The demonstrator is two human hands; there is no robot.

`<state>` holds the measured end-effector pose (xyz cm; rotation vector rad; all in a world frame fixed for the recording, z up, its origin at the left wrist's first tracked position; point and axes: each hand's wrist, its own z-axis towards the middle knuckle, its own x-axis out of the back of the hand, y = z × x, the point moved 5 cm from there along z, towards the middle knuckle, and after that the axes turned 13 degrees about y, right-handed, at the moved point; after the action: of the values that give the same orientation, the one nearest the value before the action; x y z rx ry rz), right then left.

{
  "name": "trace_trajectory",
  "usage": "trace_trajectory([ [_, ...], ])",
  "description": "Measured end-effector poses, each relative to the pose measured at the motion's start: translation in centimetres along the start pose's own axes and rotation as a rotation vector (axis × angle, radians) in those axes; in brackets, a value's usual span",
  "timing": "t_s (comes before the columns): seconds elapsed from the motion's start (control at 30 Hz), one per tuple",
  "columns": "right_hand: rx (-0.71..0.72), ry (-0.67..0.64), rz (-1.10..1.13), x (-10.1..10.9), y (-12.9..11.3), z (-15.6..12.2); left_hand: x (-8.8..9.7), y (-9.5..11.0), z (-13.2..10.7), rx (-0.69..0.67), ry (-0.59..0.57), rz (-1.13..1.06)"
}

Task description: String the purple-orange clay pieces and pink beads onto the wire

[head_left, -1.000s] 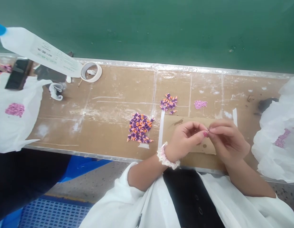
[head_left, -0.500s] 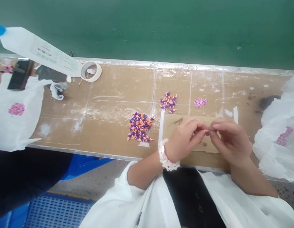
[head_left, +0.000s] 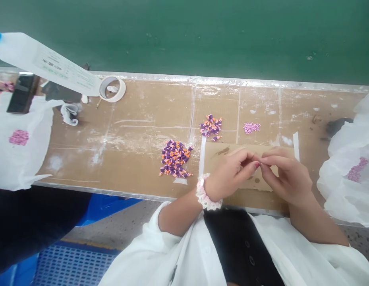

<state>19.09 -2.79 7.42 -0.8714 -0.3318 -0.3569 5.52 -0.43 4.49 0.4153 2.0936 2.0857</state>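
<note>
My left hand point(head_left: 230, 174) and my right hand point(head_left: 284, 174) meet fingertip to fingertip over a cardboard patch point(head_left: 220, 153) taped to the bench. Both pinch something tiny between thumb and forefinger; it is too small to name. A frilly white scrunchie sits on my left wrist. To the left of my hands lies a big heap of purple and orange pieces point(head_left: 174, 158). A smaller heap of the same pieces point(head_left: 211, 127) lies beyond my left hand. A little pile of pink beads point(head_left: 251, 127) lies beyond my right hand.
A tape roll point(head_left: 113, 89) and a printed white sheet point(head_left: 50, 65) lie at the back left. White plastic bags with pink beads sit at the left point(head_left: 19, 137) and right point(head_left: 351, 171). A green wall rises behind the bench. A blue crate point(head_left: 71, 266) stands on the floor.
The hands stay joined in the same pinch, fingers shifting slightly. The view has drifted a little; the heaps have not moved.
</note>
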Motion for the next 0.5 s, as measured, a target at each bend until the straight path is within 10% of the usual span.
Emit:
trace_trajectory([
  [0.5, -0.085, 0.036, 0.116, 0.1, -0.04, 0.02, -0.26, 0.23, -0.12, -0.02, 0.022, -0.055],
])
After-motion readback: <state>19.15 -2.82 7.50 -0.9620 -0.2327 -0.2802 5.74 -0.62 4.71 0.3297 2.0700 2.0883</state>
